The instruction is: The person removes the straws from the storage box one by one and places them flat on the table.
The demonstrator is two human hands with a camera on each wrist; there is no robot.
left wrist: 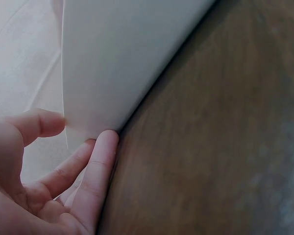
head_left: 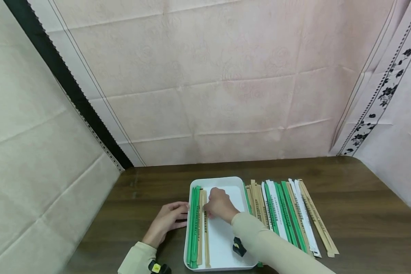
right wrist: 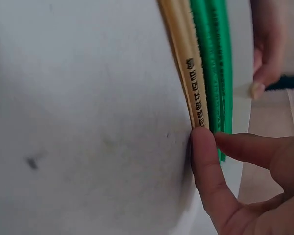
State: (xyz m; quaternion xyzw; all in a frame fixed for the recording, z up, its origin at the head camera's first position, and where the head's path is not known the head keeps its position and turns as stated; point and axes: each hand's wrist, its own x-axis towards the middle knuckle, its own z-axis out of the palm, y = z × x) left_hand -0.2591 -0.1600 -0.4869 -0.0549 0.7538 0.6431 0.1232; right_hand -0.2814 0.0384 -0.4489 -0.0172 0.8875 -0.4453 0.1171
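Observation:
My right hand [head_left: 220,203] reaches over the white tray [head_left: 230,247] and pinches a long, narrow brown paper packet [head_left: 206,239] with printed characters. In the right wrist view, its thumb lies against the near side of the brown packet [right wrist: 188,73], the index finger on the other side. Several green packets [head_left: 193,228] lie lengthwise along the tray's left wall, with another brown packet [head_left: 200,236] beside them. Outside that wall, my left hand [head_left: 168,220] touches the tray with fairly straight fingers. In the left wrist view, its thumb meets the rim and its fingertips meet the outer wall [left wrist: 122,63] low down.
Right of the tray, a row of brown, white [head_left: 305,217] and green packets [head_left: 289,213] lies on the dark wooden table [head_left: 363,213]. The right forearm partly covers them. Pale cloth [head_left: 226,95] hangs behind the table and at both sides.

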